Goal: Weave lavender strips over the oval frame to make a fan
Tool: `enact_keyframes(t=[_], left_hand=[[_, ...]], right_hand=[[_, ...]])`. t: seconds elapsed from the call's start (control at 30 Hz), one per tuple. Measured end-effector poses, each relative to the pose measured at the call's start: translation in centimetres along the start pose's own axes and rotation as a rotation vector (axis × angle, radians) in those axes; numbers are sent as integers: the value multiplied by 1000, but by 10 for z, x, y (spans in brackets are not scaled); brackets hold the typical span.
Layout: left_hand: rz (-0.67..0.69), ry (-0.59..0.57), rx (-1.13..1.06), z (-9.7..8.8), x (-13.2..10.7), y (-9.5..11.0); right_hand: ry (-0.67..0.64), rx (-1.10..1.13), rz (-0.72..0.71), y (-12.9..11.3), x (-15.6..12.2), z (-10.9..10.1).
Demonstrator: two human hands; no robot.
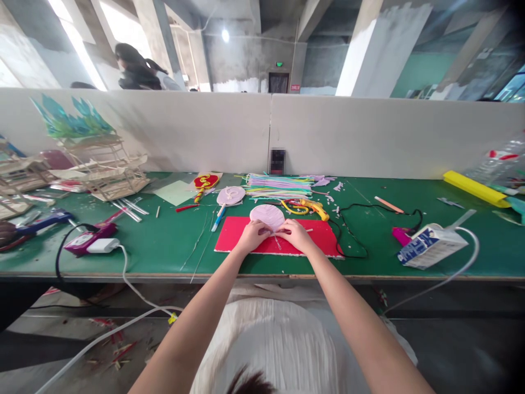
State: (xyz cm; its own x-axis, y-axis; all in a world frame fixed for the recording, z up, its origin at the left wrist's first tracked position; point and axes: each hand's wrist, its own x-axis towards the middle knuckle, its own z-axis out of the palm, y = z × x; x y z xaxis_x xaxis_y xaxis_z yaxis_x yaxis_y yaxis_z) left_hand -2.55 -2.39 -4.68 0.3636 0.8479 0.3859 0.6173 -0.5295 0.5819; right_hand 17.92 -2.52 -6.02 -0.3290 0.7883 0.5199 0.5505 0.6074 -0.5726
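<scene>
A pale pink round fan-shaped piece (267, 215) lies on a red sheet (238, 234) on the green table (172, 241). My left hand (253, 235) and my right hand (296, 234) sit side by side at the piece's near edge, fingers curled and pinched on its lower rim. A thin stick (278, 242) pokes out below, between the two hands. What the fingertips press is partly hidden.
Behind the red sheet lie a bundle of coloured strips (279, 184), a yellow glue gun (314, 208), a second pale disc (230, 195) and a red ornament (205, 181). A carton (429, 246) stands right, wooden models (102, 164) left, cables (369, 219) across. A person (137, 68) is beyond the partition.
</scene>
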Motion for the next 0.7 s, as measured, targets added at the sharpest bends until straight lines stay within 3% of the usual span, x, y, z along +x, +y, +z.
enact_keyframes(t=[0.33,0.7], left_hand=[[-59,12,-42,-6,-1,3],[55,25,23,-2,-11,8]], right_hand=[[-60,128,79,6,7,1],[-60,141,114,5,7,2]])
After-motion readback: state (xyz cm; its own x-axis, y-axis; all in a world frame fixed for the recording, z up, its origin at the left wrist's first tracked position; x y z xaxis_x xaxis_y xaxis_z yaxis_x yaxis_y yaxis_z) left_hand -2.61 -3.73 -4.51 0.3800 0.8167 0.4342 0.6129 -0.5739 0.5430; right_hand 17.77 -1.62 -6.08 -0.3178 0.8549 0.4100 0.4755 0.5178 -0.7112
